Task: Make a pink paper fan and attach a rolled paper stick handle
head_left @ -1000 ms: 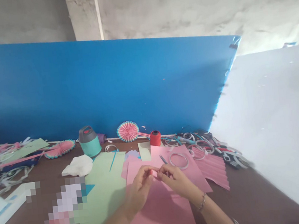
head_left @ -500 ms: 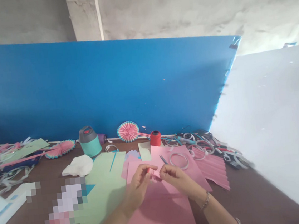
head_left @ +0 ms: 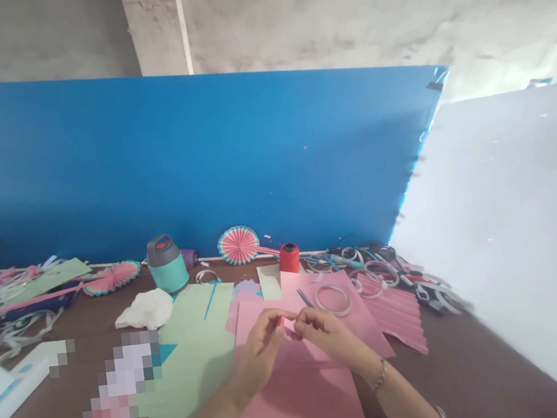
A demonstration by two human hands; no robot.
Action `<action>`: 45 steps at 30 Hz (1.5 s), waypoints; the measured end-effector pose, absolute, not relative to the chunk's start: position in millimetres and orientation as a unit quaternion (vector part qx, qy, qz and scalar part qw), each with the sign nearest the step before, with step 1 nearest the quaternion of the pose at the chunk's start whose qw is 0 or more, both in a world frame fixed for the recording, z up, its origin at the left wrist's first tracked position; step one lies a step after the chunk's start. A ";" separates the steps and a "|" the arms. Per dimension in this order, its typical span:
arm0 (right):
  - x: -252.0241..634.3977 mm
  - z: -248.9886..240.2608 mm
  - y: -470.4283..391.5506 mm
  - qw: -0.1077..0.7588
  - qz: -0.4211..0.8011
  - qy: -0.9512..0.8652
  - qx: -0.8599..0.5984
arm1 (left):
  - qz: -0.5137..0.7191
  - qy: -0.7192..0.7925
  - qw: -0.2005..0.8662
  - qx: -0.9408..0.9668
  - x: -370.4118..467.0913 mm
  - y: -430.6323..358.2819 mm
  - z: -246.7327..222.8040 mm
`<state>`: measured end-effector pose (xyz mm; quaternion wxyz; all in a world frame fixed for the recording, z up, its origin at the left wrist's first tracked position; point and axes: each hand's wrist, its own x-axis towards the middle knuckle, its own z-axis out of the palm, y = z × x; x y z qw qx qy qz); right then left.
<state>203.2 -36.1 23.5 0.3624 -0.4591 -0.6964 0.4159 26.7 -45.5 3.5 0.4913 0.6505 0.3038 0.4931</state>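
Note:
A small pink-red folded piece of paper [head_left: 290, 329] is pinched between my two hands over the pink sheets. My left hand [head_left: 260, 340] has its fingers curled around the piece's left end. Thumb and forefinger of my right hand [head_left: 323, 332] close on its right side, and the fingertips of both hands nearly meet. Much of the piece is hidden by the fingers. Beneath my hands lie pink paper sheets [head_left: 305, 400]. Just beyond my right hand are a pointed dark tool [head_left: 305, 298], partly covered, and a white ring of tape or cord [head_left: 333, 301].
Green sheets [head_left: 194, 353] lie to the left, near a white crumpled cloth [head_left: 145, 310]. Behind stand a teal container [head_left: 167, 265], a pleated paper fan [head_left: 239, 245] and a red spool-like object [head_left: 289, 259]. Pleated pink paper [head_left: 395, 313] and tangled cables [head_left: 373, 268] are at right.
My right hand's fingers have shifted slightly up and left, closer to my left fingertips. Less of the small pink piece shows now. The things on the table have not moved.

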 end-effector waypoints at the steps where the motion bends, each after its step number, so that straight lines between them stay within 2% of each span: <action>1: 202.9 23.9 -36.2 0.357 0.418 -0.698 -0.459 | 0.494 0.303 0.492 0.650 26.9 -45.9 4.1; 8: 200.1 27.8 -37.6 0.357 0.439 -0.691 -0.450 | 0.486 0.317 0.516 0.630 28.3 -54.8 11.5; 17: 197.1 27.9 -38.0 0.339 0.377 -0.723 -0.469 | 0.523 0.293 0.565 0.567 39.8 -56.6 10.1; 27: 192.1 33.6 -42.6 0.327 0.335 -0.730 -0.497 | 0.541 0.355 0.539 0.540 41.1 -56.8 10.9; 32: 196.5 33.2 -41.6 0.323 0.316 -0.697 -0.556 | 0.575 0.357 0.523 0.518 34.6 -50.4 6.6; 38: 206.7 28.9 -35.5 0.337 0.357 -0.684 -0.539 | 0.594 0.329 0.551 0.485 28.5 -45.0 7.7; 45: 206.8 32.3 -37.2 0.336 0.354 -0.703 -0.518 | 0.574 0.349 0.461 0.580 25.1 -41.6 8.4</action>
